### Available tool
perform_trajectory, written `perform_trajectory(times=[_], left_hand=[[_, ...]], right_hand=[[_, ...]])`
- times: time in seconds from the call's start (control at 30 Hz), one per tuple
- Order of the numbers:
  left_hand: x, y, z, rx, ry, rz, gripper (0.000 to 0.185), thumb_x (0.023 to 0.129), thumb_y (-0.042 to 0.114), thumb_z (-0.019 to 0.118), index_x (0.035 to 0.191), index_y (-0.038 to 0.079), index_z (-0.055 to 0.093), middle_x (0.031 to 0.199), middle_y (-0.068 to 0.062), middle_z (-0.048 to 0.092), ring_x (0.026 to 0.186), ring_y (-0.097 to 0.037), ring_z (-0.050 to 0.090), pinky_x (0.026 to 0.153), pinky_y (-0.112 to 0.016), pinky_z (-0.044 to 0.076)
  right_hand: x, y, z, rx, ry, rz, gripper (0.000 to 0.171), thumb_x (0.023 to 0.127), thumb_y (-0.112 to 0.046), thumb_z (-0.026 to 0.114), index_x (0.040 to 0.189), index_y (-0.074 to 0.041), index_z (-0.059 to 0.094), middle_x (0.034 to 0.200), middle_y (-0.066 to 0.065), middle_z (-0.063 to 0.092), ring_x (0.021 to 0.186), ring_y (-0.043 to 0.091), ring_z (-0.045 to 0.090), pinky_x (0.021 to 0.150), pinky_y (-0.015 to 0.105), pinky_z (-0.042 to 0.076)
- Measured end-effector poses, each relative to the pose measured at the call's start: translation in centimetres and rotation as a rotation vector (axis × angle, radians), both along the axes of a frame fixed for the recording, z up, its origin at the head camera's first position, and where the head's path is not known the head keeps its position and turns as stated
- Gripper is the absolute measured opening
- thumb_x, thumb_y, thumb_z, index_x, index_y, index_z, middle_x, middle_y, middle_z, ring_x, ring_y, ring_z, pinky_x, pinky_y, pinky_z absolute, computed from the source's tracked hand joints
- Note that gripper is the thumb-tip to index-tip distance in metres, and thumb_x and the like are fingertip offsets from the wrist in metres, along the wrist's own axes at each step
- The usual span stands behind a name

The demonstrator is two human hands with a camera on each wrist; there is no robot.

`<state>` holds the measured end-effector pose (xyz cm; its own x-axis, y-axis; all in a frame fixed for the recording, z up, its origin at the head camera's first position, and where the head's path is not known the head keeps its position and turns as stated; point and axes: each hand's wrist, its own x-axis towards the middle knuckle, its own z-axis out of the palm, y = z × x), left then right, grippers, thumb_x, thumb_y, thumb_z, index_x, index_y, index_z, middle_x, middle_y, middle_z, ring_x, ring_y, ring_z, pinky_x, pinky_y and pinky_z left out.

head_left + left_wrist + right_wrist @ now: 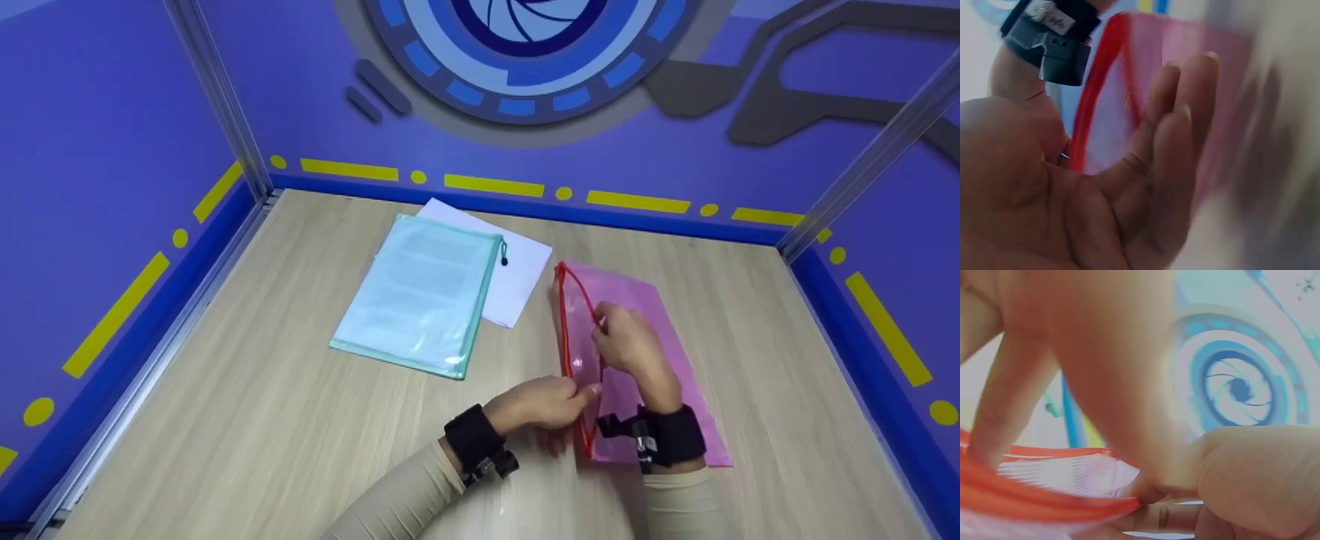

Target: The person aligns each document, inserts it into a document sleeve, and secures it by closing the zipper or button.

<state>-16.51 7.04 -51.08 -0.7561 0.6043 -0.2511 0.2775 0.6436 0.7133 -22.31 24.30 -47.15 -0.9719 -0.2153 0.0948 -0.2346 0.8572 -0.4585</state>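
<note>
Purple walls [300,90] with yellow dashes stand round a wood-look table [225,405]; on the table's right half lies the pink pouch [621,386], its red-edged mouth gaping on its left side; left of it lies a green pouch [416,292], flat, partly covering a sheet of white paper [516,286]; the right hand [630,341] pinches the pink pouch's red edge near the middle; the left hand [544,401] pinches that edge nearer the person, its other fingers extended; black straps [679,435] circle both wrists; a small dark zip pull [504,259] hangs over the paper.
</note>
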Motion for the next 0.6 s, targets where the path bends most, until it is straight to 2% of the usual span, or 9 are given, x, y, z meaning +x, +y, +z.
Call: perform_trajectory(times=[0.03,0.13,0.2,0.3,0.37,0.43,0.5,0.6], left_hand=[[0.1,0.2,-0.2,-0.067,0.069,0.02,0.063,0.113,0.05,0.04,0.078,0.007,0.072,0.066,-0.006,0.069,0.061,-0.021,0.07,0.06,-0.038,0.057],[0.6,1.0,-0.9,-0.284,0.39,0.049,0.044,0.111,0.043,0.051,0.085,0.013,0.071,0.074,-0.004,0.069,0.07,-0.019,0.069,0.062,-0.038,0.055],[0.9,1.6,-1.5,-0.358,0.548,0.056,0.033,0.109,0.038,0.058,0.091,0.016,0.076,0.078,-0.003,0.072,0.073,-0.02,0.071,0.06,-0.038,0.057],[1.1,2.2,-2.3,-0.42,0.725,0.056,0.023,0.105,0.027,0.064,0.092,0.017,0.08,0.078,-0.001,0.072,0.07,-0.019,0.07,0.056,-0.035,0.055],[1.0,2.4,-2.6,-0.452,0.814,0.059,0.02,0.102,0.022,0.066,0.09,0.017,0.082,0.082,0.0,0.07,0.069,-0.017,0.068,0.054,-0.033,0.054],[0.7,2.4,-2.9,-0.477,0.869,0.059,0.017,0.1,0.019,0.067,0.093,0.017,0.083,0.092,-0.001,0.069,0.074,-0.017,0.066,0.055,-0.032,0.054],[0.3,2.2,-3.0,-0.491,0.896,0.061,0.017,0.1,0.019,0.067,0.099,0.016,0.083,0.104,-0.003,0.066,0.084,-0.018,0.064,0.061,-0.031,0.054],[-0.4,1.8,-3.0,-0.504,0.899,0.048,0.019,0.102,0.024,0.066,0.107,0.018,0.083,0.118,-0.003,0.065,0.1,-0.02,0.062,0.072,-0.034,0.054]], right_hand=[[-0.3,-0.1,-0.5,0.011,-0.011,-0.004,0.01,0.095,-0.002,0.06,0.102,0.002,0.066,0.069,0.009,0.064,0.059,0.024,0.062,0.056,0.041,0.048],[-1.0,0.0,-2.1,0.038,-0.045,-0.027,0.005,0.095,-0.004,0.062,0.099,-0.001,0.063,0.073,0.011,0.063,0.066,0.03,0.059,0.061,0.046,0.047],[-1.3,0.2,-3.1,0.039,-0.096,-0.05,0.005,0.096,-0.005,0.062,0.099,-0.002,0.06,0.077,0.012,0.06,0.069,0.03,0.057,0.063,0.046,0.046],[-1.5,0.4,-4.5,0.023,-0.166,-0.069,0.007,0.096,-0.005,0.062,0.099,-0.001,0.057,0.08,0.013,0.058,0.072,0.03,0.056,0.065,0.045,0.047],[-1.7,0.2,-5.1,0.013,-0.197,-0.074,0.01,0.095,-0.004,0.062,0.101,0.001,0.055,0.084,0.015,0.059,0.076,0.031,0.058,0.068,0.047,0.05],[-2.0,-0.2,-5.4,0.028,-0.215,-0.065,0.019,0.094,-0.005,0.063,0.109,0.005,0.056,0.09,0.021,0.063,0.082,0.037,0.063,0.073,0.051,0.052],[-2.2,-0.8,-5.5,0.067,-0.242,-0.046,0.032,0.095,-0.008,0.064,0.119,0.01,0.053,0.1,0.029,0.065,0.092,0.043,0.066,0.081,0.055,0.054],[-2.4,-1.3,-5.5,0.099,-0.301,0.0,0.058,0.095,-0.01,0.065,0.141,0.017,0.041,0.118,0.04,0.062,0.107,0.049,0.065,0.09,0.058,0.053]])
